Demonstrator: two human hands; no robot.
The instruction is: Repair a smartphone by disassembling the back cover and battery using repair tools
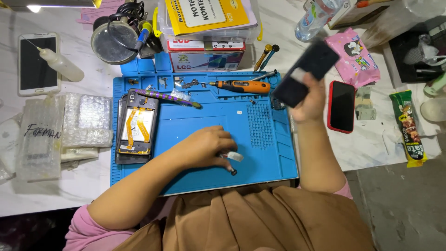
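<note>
My left hand (204,148) rests on the blue repair mat (265,153), fingers curled down onto a small white part (234,156) with a tiny dark piece (233,172) just below it. My right hand (309,100) is raised above the mat's right edge and grips a black phone-sized slab (306,72), blurred by motion. An opened phone (137,130) with orange flex cables lies on the mat's left side. An orange-handled screwdriver (239,86) lies along the mat's top trays.
A red-cased phone (341,106) lies right of the mat, with a pink tissue pack (355,56) and a green snack bar (409,128) beyond. Bubble-wrapped parcels (60,128), a white phone (38,62) and a squeeze bottle (60,65) sit left. Stacked boxes (206,37) stand behind the mat.
</note>
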